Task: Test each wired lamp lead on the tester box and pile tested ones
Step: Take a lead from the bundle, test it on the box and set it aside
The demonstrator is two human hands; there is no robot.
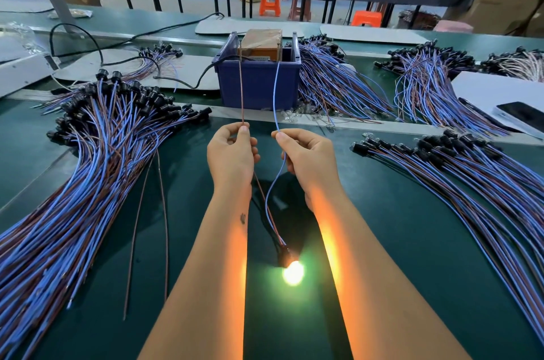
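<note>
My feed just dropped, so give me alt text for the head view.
A small lit bulb glows on the green table between the forearms. The left hand pinches its thin brown wire, and the right hand pinches its thin blue wire, both wires running up to the dark blue plastic tester box.

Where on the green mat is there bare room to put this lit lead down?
Bare mat lies right of the right hand, before the right-side bundle. A strip by the two loose brown wires is free. The left pile and blue bin surroundings are crowded.
</note>
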